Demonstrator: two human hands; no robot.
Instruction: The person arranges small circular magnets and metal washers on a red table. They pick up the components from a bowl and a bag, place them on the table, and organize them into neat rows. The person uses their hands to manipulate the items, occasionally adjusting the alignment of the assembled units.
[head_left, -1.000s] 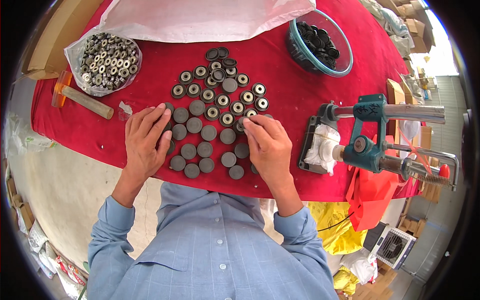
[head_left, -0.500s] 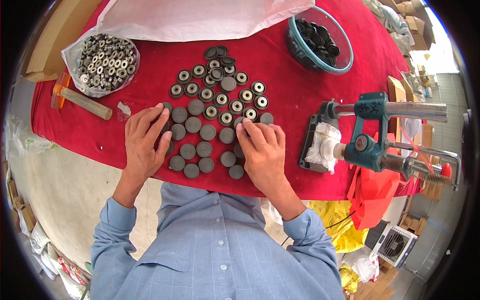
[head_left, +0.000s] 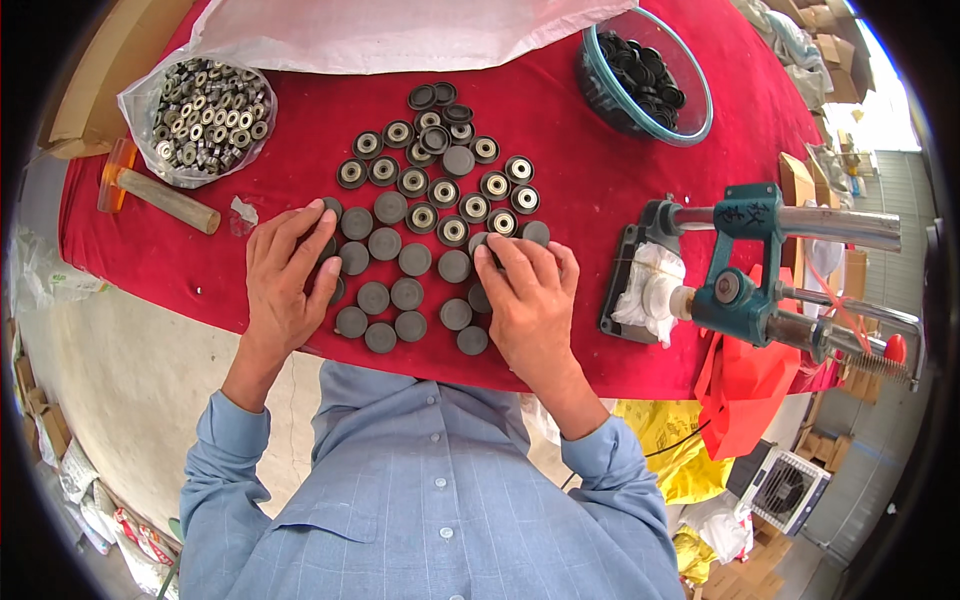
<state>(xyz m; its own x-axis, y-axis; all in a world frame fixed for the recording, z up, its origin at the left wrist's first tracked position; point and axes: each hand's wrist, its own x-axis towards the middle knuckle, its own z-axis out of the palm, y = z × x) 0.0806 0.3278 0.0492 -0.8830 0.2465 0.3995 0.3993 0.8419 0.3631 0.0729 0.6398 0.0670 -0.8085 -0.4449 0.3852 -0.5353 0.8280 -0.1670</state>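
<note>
Black round caps lie spread over the red cloth between my hands. Several nearer ones, such as the plain cap (head_left: 384,244), show a smooth face; farther off, several caps, such as the bearing-filled cap (head_left: 453,231), have a metal bearing seated inside. My left hand (head_left: 287,270) rests at the left side of the group, its fingers bent and apart, touching caps partly hidden under them. On the right side, my right hand (head_left: 530,300) lies over a few caps with its index fingertip on one; its fingers are loosely curved. Neither hand has lifted a cap.
A clear bag of metal bearings (head_left: 205,120) and a hammer (head_left: 165,198) lie at the left. At the far right stands a glass bowl (head_left: 705,110) of black caps. A green hand press (head_left: 745,255) stands right of my right hand. White sheeting (head_left: 400,40) covers the far edge.
The whole view has shifted very slightly. Both hands stay at the sides of the caps, with hardly any movement.
</note>
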